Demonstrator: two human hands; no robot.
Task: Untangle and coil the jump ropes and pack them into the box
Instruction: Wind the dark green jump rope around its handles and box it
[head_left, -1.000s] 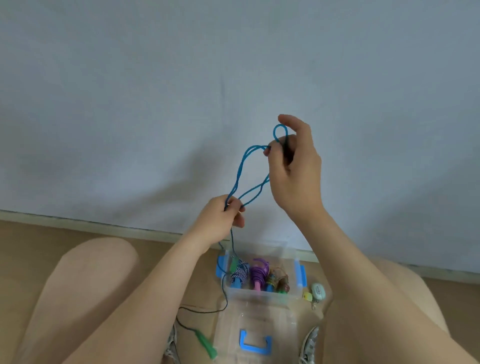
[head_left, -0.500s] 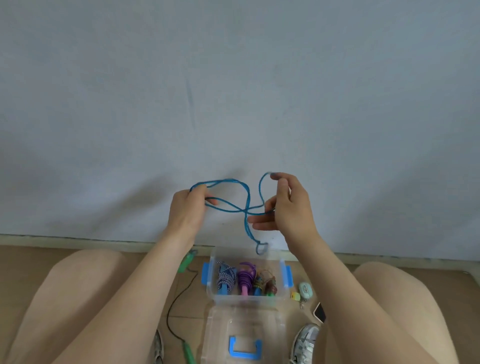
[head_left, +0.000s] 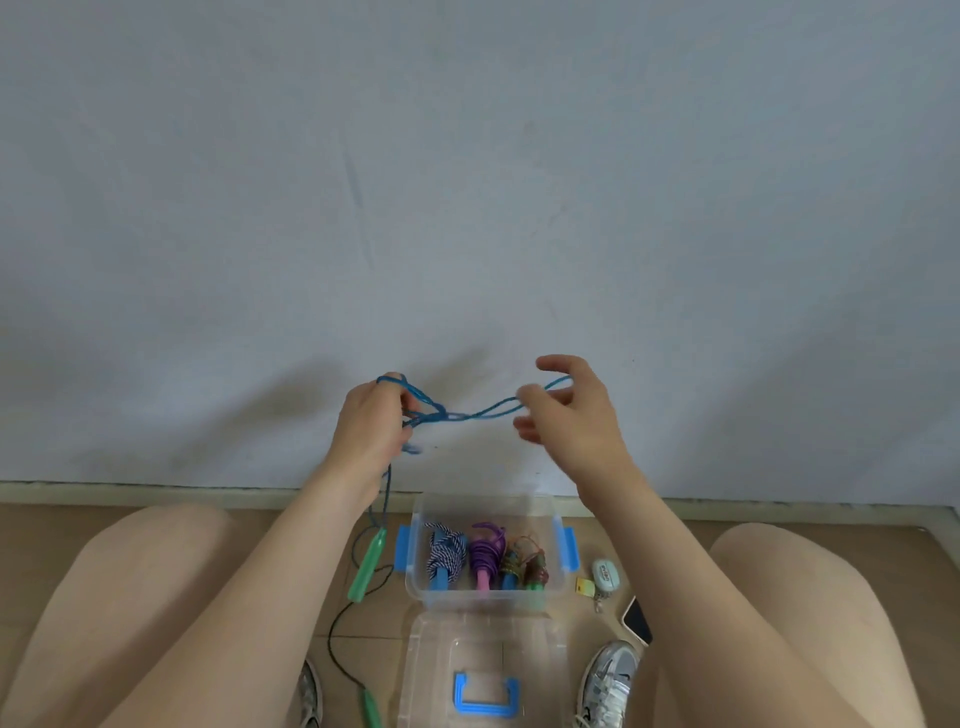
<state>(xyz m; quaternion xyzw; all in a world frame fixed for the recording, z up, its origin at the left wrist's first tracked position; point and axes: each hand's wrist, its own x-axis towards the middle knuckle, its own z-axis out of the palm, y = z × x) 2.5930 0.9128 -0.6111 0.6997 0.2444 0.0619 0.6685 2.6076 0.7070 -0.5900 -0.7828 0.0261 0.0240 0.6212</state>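
The blue rope (head_left: 467, 415) stretched in the air between our hands, above the open box (head_left: 422, 590) that held other coiled ropes (head_left: 488, 553). Our left hand (head_left: 371, 426) gripped its bunched loops in curled fingers. Our right hand (head_left: 571, 415) hooked the far loop in loosely curled fingers, and a green handle (head_left: 368, 564) showed just left of the box.

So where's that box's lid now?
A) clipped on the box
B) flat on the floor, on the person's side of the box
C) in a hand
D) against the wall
B: the clear lid lies flat on the floor, on the near side of the open box.
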